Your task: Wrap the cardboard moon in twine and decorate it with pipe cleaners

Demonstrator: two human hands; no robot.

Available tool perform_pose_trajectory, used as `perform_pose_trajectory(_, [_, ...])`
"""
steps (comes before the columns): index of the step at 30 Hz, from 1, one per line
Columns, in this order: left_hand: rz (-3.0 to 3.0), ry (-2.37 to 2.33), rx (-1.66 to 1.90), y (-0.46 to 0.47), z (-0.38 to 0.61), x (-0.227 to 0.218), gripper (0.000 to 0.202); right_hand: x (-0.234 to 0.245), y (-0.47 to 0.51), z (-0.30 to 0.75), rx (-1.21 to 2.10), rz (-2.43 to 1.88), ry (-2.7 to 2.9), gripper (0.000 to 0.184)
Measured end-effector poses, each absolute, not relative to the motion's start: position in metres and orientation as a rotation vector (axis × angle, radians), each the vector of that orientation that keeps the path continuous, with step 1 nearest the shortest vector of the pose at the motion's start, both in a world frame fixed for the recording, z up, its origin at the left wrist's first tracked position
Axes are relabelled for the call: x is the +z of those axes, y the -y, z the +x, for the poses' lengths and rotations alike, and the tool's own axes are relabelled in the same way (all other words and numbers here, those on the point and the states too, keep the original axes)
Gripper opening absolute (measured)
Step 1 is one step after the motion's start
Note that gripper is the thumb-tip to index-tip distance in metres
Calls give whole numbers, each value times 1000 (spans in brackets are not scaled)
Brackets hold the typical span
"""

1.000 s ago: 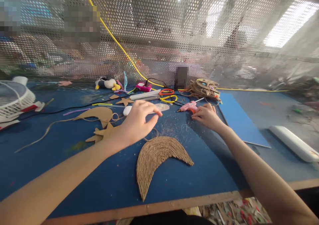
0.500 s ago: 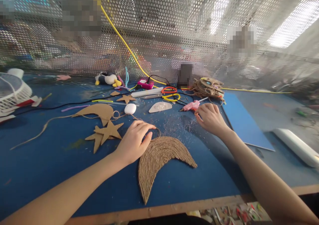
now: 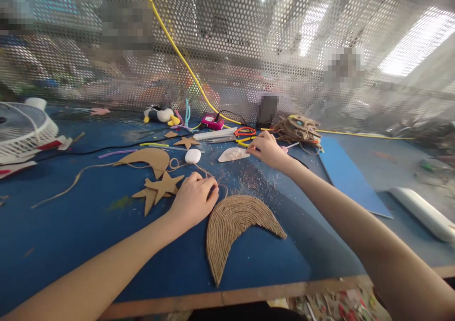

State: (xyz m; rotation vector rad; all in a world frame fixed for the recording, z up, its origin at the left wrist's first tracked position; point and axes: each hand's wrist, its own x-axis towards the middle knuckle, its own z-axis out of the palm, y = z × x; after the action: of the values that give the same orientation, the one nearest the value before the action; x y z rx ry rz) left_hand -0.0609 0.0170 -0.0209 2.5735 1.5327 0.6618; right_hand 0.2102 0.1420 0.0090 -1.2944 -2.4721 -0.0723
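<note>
Holds the left hand (image 3: pixel 196 200) low at the table (image 3: pixel 159 264), just left of the string-covered crescent (image 3: pixel 232 226), with the grip curled inward; cannot tell whether pinching the string (image 3: pixel 225 188) curving beside the fingertips to the crescent's far edge. Has that crescent lying flat at the near middle, with one point toward the near edge and the other toward the right. Holds the right hand (image 3: pixel 266 149) farther out, with a downward-bent grip at the right end of the pale flat pad (image 3: pixel 232 154); cannot tell whether pinching or only touching there. Has scissors (image 3: pixel 245 131) just beyond those fingers and a pink glue gun (image 3: pixel 284 149) mostly hidden behind the same hand. Shows two overlapping cardboard stars (image 3: pixel 165 185) just left of the left hand, a white oval (image 3: pixel 193 156) beyond, and a string bundle (image 3: pixel 298 130) at the far right.
</note>
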Motion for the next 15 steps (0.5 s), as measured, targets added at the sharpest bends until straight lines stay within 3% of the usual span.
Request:
perform_pose_trajectory(7, [2698,-1883,593,-15,-71,-13,29,8,-165,185,-81,-1259,2520,36])
perform_pose_trajectory(15, [2830,-1826,606,-6,-67,-10,29,14,-104,242,-95,-1357,2724,20])
